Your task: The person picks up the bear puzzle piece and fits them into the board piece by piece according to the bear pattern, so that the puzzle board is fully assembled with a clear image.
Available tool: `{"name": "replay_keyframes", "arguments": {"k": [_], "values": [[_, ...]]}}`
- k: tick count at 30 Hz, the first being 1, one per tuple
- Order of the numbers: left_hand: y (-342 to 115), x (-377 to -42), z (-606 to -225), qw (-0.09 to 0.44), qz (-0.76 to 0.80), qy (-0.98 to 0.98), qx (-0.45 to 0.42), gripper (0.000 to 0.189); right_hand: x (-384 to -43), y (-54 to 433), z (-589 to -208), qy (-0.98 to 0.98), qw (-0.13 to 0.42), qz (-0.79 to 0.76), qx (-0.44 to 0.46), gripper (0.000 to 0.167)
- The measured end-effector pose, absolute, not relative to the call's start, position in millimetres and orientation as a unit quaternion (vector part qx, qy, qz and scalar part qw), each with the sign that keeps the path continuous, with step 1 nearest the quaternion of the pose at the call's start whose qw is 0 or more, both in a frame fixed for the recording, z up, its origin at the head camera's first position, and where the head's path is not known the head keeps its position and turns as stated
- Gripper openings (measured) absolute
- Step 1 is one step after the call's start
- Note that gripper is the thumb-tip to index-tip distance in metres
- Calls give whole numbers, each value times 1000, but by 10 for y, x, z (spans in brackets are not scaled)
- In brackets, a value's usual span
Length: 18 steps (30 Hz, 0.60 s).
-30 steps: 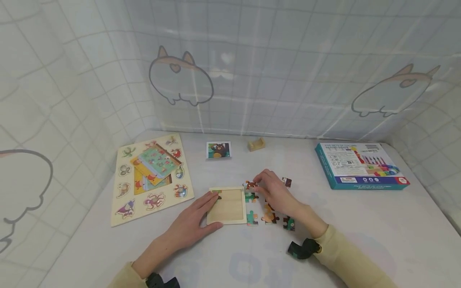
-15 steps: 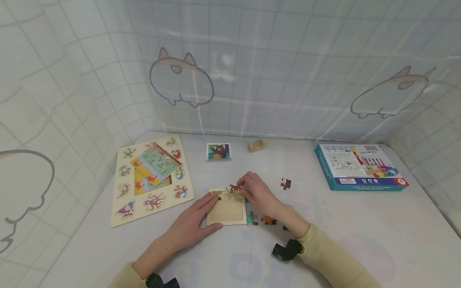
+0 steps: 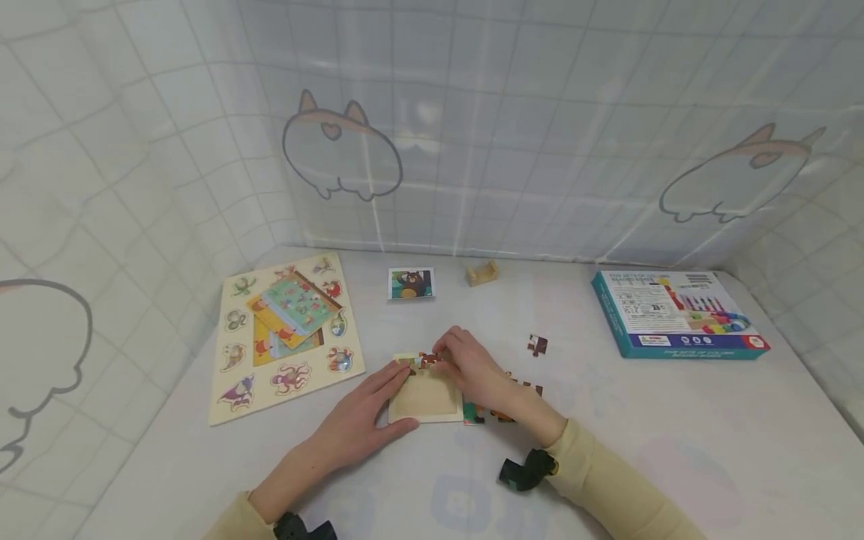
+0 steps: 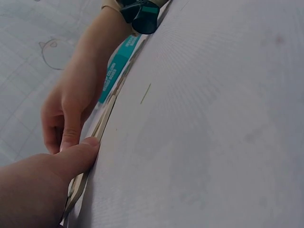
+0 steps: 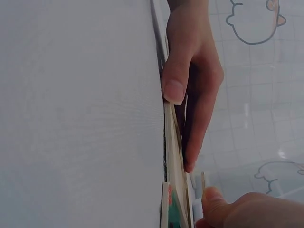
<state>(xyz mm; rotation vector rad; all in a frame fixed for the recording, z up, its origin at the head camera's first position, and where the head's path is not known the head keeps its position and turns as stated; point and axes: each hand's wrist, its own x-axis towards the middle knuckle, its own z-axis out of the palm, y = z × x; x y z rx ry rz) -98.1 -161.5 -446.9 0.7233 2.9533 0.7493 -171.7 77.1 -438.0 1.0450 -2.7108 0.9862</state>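
Observation:
My left hand (image 3: 364, 412) rests on the left side of a shallow wooden puzzle tray (image 3: 425, 401), fingers extended over its far left corner and thumb at the near edge. In that corner lies a green jigsaw piece, partly covered by the fingertips. My right hand (image 3: 472, 367) pinches a brown jigsaw piece (image 3: 428, 361) between thumb and fingers, over the tray's far edge beside the green piece. The right wrist view shows the pinched piece edge-on (image 5: 203, 180) above the tray. Several loose jigsaw pieces (image 3: 475, 414) lie right of the tray, partly hidden under the right forearm.
One dark brown jigsaw piece (image 3: 537, 345) lies apart on the right. Behind the tray are a bear picture card (image 3: 412, 283) and a small wooden holder (image 3: 482, 273). A wooden animal board (image 3: 223, 409) with cards lies left; a teal-edged box (image 3: 675, 315) lies right.
My right hand has picked the brown piece up from beside the tray and carried it left over the tray's far edge. My left hand has stayed in place.

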Motion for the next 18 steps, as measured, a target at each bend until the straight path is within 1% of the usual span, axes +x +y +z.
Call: {"name": "replay_keyframes", "arguments": {"k": [9,18], "values": [[-1623,-985,-4473,5,235,944,230,81,-1725,757,-4427,-887,43,308,342,18],[-1619,-994,-4478,10,233,945,228,82,-1717,745,-4439,-892,28,305,333,20]]}}
